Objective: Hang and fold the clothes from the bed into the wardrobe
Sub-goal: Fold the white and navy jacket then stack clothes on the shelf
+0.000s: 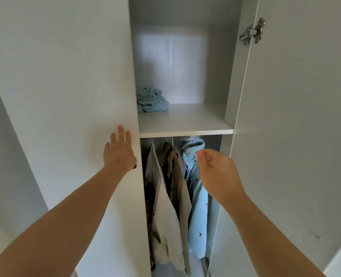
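The white wardrobe stands in front of me with its right door [297,116] swung open. Folded light-blue clothes [151,100] lie at the left of the shelf [185,124]. Below the shelf hang a beige garment [163,206], an olive one [177,170] and a light-blue patterned one [197,222]. My left hand [118,151] lies flat with straight fingers on the closed left door [75,96], over a small dark knob. My right hand [217,172] hovers in front of the blue hanging garment, fingers loosely curled and holding nothing.
A metal hinge [252,33] sits on the inner edge of the right door near the top. The right part of the shelf is bare. A white wall or panel runs along the far left.
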The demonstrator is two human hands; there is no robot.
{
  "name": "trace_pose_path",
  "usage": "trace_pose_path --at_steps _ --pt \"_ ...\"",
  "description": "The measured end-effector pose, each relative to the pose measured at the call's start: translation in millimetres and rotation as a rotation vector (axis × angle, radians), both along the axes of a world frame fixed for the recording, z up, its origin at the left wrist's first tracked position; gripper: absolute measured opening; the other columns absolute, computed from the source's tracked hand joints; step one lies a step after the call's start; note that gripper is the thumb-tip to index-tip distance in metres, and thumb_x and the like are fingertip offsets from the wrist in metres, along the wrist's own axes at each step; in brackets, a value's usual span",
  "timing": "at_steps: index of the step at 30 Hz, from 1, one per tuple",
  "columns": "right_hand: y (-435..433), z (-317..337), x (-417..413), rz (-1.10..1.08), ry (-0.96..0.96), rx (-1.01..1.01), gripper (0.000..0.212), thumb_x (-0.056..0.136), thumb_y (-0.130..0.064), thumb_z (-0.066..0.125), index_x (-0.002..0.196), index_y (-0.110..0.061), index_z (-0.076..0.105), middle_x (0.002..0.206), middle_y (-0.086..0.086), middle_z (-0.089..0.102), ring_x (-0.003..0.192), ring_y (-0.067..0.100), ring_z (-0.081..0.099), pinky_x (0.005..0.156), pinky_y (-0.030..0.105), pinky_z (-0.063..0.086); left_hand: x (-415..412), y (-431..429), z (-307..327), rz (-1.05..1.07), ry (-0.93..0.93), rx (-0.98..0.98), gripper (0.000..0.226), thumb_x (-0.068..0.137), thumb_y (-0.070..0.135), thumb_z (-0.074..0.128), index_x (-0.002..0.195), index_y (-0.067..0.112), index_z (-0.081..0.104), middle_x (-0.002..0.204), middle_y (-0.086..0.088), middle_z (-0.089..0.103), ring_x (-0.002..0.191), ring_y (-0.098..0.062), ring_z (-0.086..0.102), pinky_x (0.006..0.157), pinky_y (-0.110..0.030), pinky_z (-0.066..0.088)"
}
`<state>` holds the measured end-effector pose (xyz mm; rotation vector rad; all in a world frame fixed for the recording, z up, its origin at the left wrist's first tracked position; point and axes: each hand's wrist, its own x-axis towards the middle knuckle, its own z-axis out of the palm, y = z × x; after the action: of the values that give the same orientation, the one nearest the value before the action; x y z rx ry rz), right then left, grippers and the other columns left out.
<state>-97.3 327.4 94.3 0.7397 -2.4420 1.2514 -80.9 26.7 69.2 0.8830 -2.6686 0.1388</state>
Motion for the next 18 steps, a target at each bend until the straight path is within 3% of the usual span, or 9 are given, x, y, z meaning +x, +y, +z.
trace_pose_path --at_steps 3,5,7,9,11,14,16,18 --pt "24.6 7.5 10.2 -0.045 0.028 -0.042 0.03 0.104 -0.033 0.048 0.095 -0.015 0.069 0.078 0.0 0.07 0.075 0.017 0.066 0.074 0.038 0.056 4.0 45.4 0.5 -0.131 0.009 -0.055 0.083 0.095 0.024 0.055 0.161 0.012 0.006 0.169 -0.014 -0.006 0.156 -0.032 0.005 0.126 -0.043 0.016" --pt "47.2 11.8 14.7 -0.104 0.055 -0.104 0.022 0.101 -0.034 0.052 0.105 -0.024 0.071 0.095 -0.009 0.073 0.089 0.008 0.066 0.083 0.031 0.056 11.7 89.3 -2.9 -0.416 0.051 -0.123 0.067 0.097 0.022 0.052 0.158 0.015 0.026 0.167 -0.01 0.018 0.154 -0.027 0.018 0.125 -0.04 0.019" --pt "76.5 15.3 19.7 -0.169 0.138 -0.154 0.021 0.1 -0.035 0.056 0.114 -0.029 0.07 0.106 -0.016 0.07 0.098 0.003 0.063 0.088 0.025 0.053 30.1 134.6 -9.1 -0.77 0.118 -0.143 0.047 0.097 0.021 0.058 0.143 0.019 0.054 0.149 -0.001 0.051 0.138 -0.021 0.048 0.117 -0.036 0.037" --pt "111.6 17.0 25.3 -0.265 0.285 -0.168 0.022 0.1 -0.032 0.057 0.118 -0.027 0.067 0.113 -0.016 0.066 0.106 0.004 0.06 0.092 0.024 0.051 51.6 170.4 -11.2 -1.075 0.159 -0.21 0.028 0.094 0.021 0.061 0.12 0.024 0.07 0.12 0.007 0.068 0.107 -0.015 0.067 0.095 -0.034 0.056" --pt "147.8 18.5 31.9 -0.393 0.434 -0.176 0.022 0.098 -0.027 0.059 0.119 -0.024 0.065 0.117 -0.012 0.063 0.111 0.008 0.057 0.094 0.026 0.049 67.6 195.6 -7.0 -1.271 0.09 -0.275 0.023 0.093 0.025 0.053 0.107 0.026 0.071 0.103 0.01 0.068 0.088 -0.014 0.067 0.077 -0.035 0.058" --pt "197.0 16.2 37.9 -0.665 0.57 -0.207 0.03 0.091 -0.021 0.063 0.12 -0.018 0.06 0.121 -0.001 0.056 0.116 0.017 0.048 0.099 0.031 0.042 76.7 223.2 2.2 -1.429 0.034 -0.347 0.015 0.084 0.019 0.064 0.097 0.023 0.07 0.092 0.008 0.064 0.074 -0.016 0.061 0.065 -0.035 0.054" --pt "219.1 14.2 36.6 -0.783 0.491 -0.277 0.042 0.09 -0.021 0.064 0.13 -0.014 0.053 0.128 0.004 0.051 0.121 0.021 0.045 0.103 0.034 0.039 77.2 236.6 9.4 -1.478 0.027 -0.386 0.015 0.08 0.017 0.07 0.094 0.024 0.069 0.089 0.008 0.063 0.071 -0.016 0.058 0.064 -0.034 0.053" --pt "228.7 12.4 32.8 -0.732 0.213 -0.313 0.048 0.097 -0.03 0.059 0.14 -0.015 0.044 0.127 0.0 0.054 0.119 0.018 0.049 0.098 0.033 0.041 75.8 244.2 13.3 -1.494 0.025 -0.428 0.011 0.082 0.019 0.068 0.092 0.025 0.066 0.088 0.008 0.062 0.069 -0.016 0.056 0.063 -0.034 0.052"
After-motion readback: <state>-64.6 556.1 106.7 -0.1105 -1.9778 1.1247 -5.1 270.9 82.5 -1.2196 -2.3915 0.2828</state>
